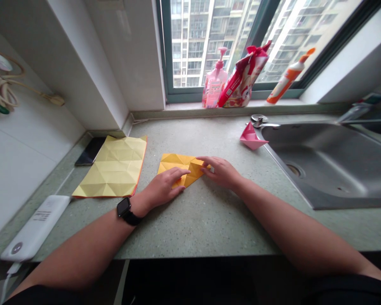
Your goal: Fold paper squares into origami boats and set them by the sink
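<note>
The person's left hand lies across the left and near part of the orange paper, fingers loosely stretched with the thumb spread off to the side, touching the sheet without gripping it. At the paper's right corner, the right hand has thumb and fingertips drawn nearly together, taking what looks to me like a light pinch of the sheet. The orange paper is creased all over in a crisscross and sits on the speckled tabletop, between the two hands. A black watch on the left wrist is to the near left of it. Left of the orange paper lies a stack of creased yellow paper with an orange edge showing beneath; a dark phone is farther left still, and a white power bank with a cable plugged in is well off to the near left. To the far right of the orange paper stands a pink paper boat, just beside the metal sink that stretches away on that side. Well behind the orange paper, on the windowsill, are a pink pump bottle, a red bag and an orange-and-white bottle.
</note>
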Demonstrator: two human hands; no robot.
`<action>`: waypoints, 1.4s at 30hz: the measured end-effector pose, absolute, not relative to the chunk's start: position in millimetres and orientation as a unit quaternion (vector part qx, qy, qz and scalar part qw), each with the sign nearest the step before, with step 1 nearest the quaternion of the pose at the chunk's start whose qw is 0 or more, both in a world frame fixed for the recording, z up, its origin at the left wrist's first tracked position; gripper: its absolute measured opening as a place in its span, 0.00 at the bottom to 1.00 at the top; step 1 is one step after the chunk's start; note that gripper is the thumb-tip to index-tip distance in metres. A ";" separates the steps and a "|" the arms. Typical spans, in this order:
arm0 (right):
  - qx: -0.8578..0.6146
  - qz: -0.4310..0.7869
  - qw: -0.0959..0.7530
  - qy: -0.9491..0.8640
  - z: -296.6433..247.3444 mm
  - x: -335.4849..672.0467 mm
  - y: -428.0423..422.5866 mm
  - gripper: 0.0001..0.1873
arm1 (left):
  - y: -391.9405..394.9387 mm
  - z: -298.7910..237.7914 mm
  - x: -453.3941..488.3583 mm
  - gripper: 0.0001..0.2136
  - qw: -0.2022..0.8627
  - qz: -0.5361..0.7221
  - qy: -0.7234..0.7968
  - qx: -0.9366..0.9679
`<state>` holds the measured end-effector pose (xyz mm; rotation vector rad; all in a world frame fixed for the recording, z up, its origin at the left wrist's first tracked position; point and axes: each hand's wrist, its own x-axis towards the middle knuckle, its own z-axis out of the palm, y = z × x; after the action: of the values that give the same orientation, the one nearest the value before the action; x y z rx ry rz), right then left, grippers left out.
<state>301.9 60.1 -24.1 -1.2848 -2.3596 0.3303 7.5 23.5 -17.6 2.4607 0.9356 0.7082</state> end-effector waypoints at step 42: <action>-0.350 0.107 0.146 -0.919 -7.7 273.3 13.5 0.13 | 31.0 -2.3 -7.9 0.14 0.215 0.189 0.262 0.922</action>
<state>273.3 13.5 -7.7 -1.0081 -2.6468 0.3088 -7.9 31.0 -2.3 2.5565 0.7255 0.5233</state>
